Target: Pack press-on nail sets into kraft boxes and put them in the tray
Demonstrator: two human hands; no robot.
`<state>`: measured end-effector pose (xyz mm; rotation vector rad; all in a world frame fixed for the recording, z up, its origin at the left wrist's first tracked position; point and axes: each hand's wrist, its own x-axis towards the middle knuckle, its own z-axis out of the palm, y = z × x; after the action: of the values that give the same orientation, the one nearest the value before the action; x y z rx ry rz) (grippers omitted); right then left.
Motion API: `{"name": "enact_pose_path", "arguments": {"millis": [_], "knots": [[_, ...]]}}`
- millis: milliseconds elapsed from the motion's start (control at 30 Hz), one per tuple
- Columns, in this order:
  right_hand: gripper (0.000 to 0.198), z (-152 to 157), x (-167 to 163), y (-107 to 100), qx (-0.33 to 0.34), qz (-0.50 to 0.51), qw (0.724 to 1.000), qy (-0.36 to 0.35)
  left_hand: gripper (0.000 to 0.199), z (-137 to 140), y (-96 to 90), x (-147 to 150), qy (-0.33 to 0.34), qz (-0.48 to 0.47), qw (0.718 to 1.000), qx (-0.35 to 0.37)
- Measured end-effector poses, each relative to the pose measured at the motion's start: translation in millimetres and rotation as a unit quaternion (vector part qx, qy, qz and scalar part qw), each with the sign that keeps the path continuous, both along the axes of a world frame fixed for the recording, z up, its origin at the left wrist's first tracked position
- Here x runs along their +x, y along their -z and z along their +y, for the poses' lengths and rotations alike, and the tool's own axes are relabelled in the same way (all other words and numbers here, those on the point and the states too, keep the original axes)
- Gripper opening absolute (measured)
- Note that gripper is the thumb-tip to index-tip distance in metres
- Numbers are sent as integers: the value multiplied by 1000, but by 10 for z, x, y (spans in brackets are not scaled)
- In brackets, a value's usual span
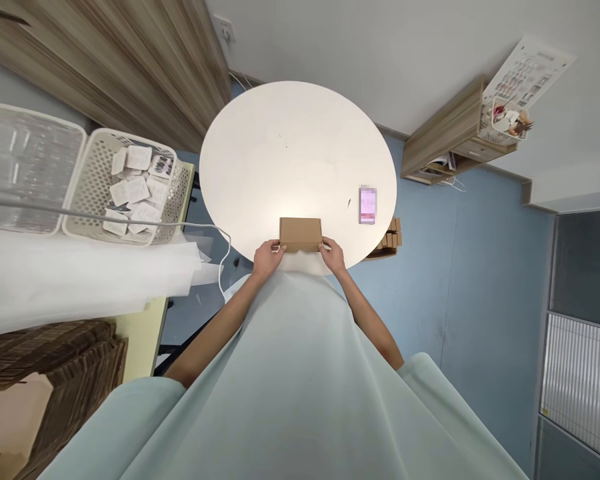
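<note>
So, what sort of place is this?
Perhaps a small packing room: the left hand and right hand hold a cardboard box at a round white table, with stacked cardboard off to the left and a basket of what look like small white packets.

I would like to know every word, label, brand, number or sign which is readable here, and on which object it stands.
No text can be read.
Wall sheet: print too small.
Phone: screen blurred into blocks.
White packets in the basket: dark marks, too small.
Brown box: no lettering visible.
</note>
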<state>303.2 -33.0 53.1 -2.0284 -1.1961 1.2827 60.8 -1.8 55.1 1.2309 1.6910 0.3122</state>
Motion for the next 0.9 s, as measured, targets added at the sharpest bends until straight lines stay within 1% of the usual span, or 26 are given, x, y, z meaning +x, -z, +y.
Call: {"name": "enact_pose_path", "arguments": {"millis": [67,133,200,267,333,467,600,667,800,900], "knots": [[38,28,63,-129,20,-6,1000,21,34,18,-95,47,-17,-20,999,26],[40,67,139,-255,25,-26,999,39,38,43,-177,99,-30,-35,998,44],[43,108,211,-349,23,-45,998,47,40,74,-234,149,-36,-41,997,47],[46,143,270,-396,18,-52,998,42,41,108,-254,184,-36,-45,998,33],[47,167,313,-393,12,-48,998,31,43,141,-239,196,-25,-51,998,14],[46,189,374,-301,8,-18,1000,18,48,190,-143,155,5,-78,997,-1],[55,193,447,-207,10,14,1000,1,60,227,-43,93,16,-119,993,-15],[60,187,482,-178,12,25,1000,-12,62,241,-3,71,24,-126,992,-14],[59,149,498,-143,15,27,999,-32,56,238,50,51,43,-97,994,0],[55,98,444,-117,9,15,999,-32,49,203,51,61,44,-74,996,6]]}}
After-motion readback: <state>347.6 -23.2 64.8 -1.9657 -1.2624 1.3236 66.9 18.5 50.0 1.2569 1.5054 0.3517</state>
